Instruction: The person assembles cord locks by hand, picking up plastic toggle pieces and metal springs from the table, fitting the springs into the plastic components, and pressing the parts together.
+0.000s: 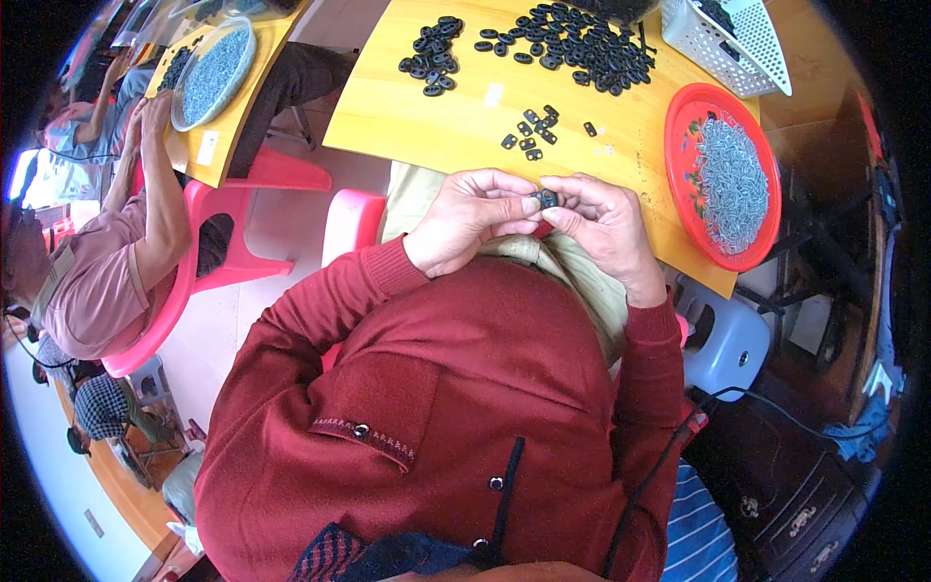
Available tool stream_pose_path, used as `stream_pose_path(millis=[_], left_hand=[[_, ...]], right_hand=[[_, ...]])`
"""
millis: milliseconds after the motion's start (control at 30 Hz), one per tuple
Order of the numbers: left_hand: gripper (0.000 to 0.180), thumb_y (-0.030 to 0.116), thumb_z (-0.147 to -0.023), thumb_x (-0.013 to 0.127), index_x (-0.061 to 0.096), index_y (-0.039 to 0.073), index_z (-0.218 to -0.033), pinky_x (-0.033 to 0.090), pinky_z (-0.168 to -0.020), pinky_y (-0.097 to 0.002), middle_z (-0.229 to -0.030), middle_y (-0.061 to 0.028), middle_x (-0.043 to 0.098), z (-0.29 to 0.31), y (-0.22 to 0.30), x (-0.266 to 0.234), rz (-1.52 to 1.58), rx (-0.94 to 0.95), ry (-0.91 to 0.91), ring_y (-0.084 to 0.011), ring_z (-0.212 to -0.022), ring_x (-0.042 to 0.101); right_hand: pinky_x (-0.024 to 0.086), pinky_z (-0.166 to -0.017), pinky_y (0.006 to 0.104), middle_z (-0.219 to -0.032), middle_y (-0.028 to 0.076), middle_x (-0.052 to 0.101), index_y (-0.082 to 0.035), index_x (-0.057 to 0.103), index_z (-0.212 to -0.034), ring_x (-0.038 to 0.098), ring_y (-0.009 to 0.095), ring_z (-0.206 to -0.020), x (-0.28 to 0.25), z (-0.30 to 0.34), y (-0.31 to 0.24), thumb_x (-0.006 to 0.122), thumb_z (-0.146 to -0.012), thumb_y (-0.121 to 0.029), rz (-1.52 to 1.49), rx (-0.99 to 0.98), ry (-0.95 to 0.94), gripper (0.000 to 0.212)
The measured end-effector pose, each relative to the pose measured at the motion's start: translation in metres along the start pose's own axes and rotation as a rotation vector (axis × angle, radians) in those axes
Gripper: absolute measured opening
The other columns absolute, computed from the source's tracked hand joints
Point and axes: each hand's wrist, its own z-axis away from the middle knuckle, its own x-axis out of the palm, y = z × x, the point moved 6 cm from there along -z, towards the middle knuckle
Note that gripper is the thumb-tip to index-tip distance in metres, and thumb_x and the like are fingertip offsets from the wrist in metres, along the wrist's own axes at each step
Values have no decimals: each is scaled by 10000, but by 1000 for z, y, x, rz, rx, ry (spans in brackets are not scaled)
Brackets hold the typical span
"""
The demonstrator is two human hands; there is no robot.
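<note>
In front of my body, near the table's front edge, a small black oval piece (548,199) is pinched between both hands. My left hand (465,221) grips it from the left with thumb and fingers closed. My right hand (609,228) closes on it from the right; its fingertips nearly meet the left ones. Fingers cover most of the piece. Just beyond the hands lie several loose black pieces with holes (531,131). Farther back are a large spread of black oval pieces (582,44) and a smaller cluster of them (431,56).
On the yellow table (388,116), a red round tray (676,160) at the right holds silvery screw-like pieces (732,189). Behind it stands a white perforated basket (756,63). A blue stool (727,339) is at the right. Another person (112,281) sits at a table on the left.
</note>
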Motion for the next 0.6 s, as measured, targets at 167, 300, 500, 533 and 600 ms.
stream_pose_path(millis=[167,300,500,533,600], left_hand=[[154,-26,-861,640,649,-29,-1014,589,-770,-285,-936,-130,684,0,-1,0,3,-6,21,-191,-821,683],[144,-16,-864,641,648,-29,-1007,589,-770,-286,-930,-130,684,1,-1,0,14,-4,14,-193,-821,683],[135,-2,-871,639,646,-24,-1004,588,-767,-289,-936,-132,681,2,-1,-1,15,-17,2,-194,-818,682],[133,0,-873,637,646,-23,-1004,588,-767,-289,-941,-134,680,2,-1,-1,18,-23,3,-194,-816,682],[126,-2,-873,636,644,-22,-997,588,-765,-288,-941,-135,679,2,-1,0,15,-24,-7,-194,-817,682]], right_hand=[[500,-665,208,-827,25,612,6,655,-1102,600,64,-744,1,0,0,667,-814,50,-33,-3,0,292],[502,-673,208,-845,17,612,13,653,-1102,601,64,-755,3,0,2,664,-820,52,-96,-9,-10,285],[508,-736,219,-896,22,618,29,641,-1110,618,84,-821,5,0,4,663,-831,46,-152,40,-34,281],[517,-797,235,-931,40,628,37,631,-1124,641,111,-884,5,1,5,659,-836,45,-138,58,-52,289],[515,-744,222,-892,20,629,30,642,-1107,631,88,-837,5,1,4,667,-835,33,-126,39,-41,273]])
